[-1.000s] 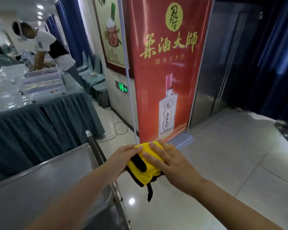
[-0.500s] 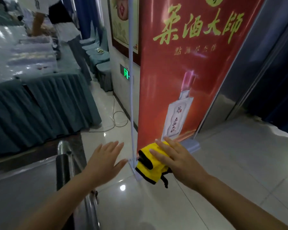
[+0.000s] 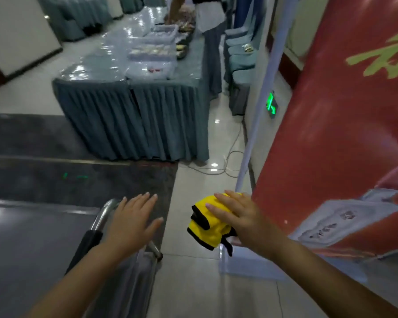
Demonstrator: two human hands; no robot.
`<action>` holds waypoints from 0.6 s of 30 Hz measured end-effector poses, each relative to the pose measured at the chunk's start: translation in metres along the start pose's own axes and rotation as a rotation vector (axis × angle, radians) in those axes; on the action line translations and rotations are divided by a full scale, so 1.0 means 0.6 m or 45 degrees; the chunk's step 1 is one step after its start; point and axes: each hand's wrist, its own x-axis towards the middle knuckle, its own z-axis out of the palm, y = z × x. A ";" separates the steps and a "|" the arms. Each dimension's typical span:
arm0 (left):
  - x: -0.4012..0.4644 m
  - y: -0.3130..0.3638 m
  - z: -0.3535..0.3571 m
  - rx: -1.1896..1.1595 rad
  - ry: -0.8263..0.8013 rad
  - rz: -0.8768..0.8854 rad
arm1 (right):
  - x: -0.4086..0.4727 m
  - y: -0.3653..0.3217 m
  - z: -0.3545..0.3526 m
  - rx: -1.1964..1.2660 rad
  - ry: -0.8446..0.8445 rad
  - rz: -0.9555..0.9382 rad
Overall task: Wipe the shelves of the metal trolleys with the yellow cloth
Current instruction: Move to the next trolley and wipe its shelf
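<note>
while the floor (image 3: 193,283) of pale glossy tiles fills most of the view, a dark polished band of it crosses the left side. a tall red banner (image 3: 345,138) with yellow lettering and a printed bottle stands at the right on a pale base, with a white pole (image 3: 260,111) rising just beside its left edge. farther back, a long table (image 3: 133,115) skirted in grey-blue pleated cloth carries clear plastic sheeting and covered trays, and a person (image 3: 207,21) in a white top stands at its far end. grey-blue chairs (image 3: 239,58) line the wall past the table, and a green exit sign (image 3: 271,105) glows low on that wall, above a pale cable looping over the tiles. the metal trolley (image 3: 32,249) takes up the lower left corner, its flat top shelf grey and dull, with a rounded chrome handle bar (image 3: 104,214) at its right end. the left hand (image 3: 131,222) hovers over that bar with fingers spread and straight, holding nothing. the right hand (image 3: 241,218) is well apart from it, out over the floor beside the banner, fingers laid over and gripping the yellow cloth (image 3: 205,226). the cloth is bunched, edged in black, with a black loop hanging below.
</note>
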 end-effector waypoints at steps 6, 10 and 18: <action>0.017 -0.076 -0.019 -0.197 0.129 -0.325 | 0.194 0.047 0.076 0.174 -0.027 -0.264; 0.061 -0.170 -0.020 -0.303 0.248 -0.527 | 0.354 0.058 0.129 0.223 -0.104 -0.388; 0.137 -0.362 0.007 -0.265 0.131 -0.834 | 0.646 0.041 0.236 0.308 -0.278 -0.568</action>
